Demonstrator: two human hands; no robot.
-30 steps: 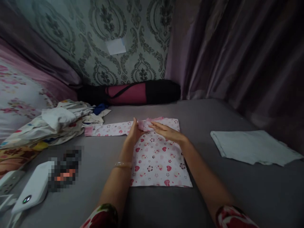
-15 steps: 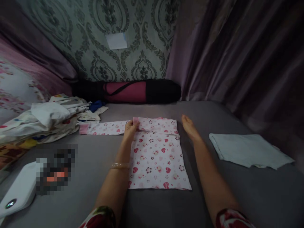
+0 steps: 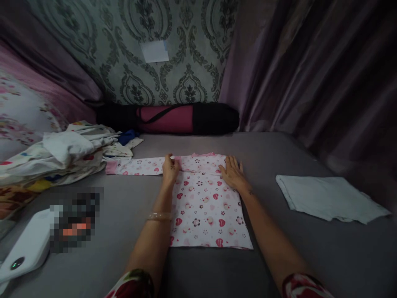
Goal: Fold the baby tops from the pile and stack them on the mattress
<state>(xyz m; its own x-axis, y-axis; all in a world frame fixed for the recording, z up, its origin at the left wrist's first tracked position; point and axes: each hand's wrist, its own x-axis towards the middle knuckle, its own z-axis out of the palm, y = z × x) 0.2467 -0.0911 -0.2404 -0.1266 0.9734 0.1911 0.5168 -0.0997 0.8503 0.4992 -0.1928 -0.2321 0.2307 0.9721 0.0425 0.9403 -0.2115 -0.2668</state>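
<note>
A white long-sleeved shirt (image 3: 207,211) printed with pink hearts and flowers lies spread on the grey surface. Its right sleeve is folded across the top of the body, while the left sleeve (image 3: 139,166) stretches out sideways, ending in a pink cuff. My left hand (image 3: 170,169) is closed at the folded sleeve's pink cuff, near the left shoulder; its fingertips are partly hidden. At the right shoulder edge, my right hand (image 3: 233,174) lies flat on the cloth with fingers extended.
A heap of clothes (image 3: 71,149) lies at the left, with a white device (image 3: 29,244) and a blurred-out object (image 3: 77,219) nearer me. Folded pale cloth (image 3: 325,196) rests at the right. Along the patterned wall lies a black and pink long bag (image 3: 167,119).
My right hand has moved left from beside the shirt and now presses on its right shoulder edge. My left hand stays at the cuff. The view has shifted slightly.
</note>
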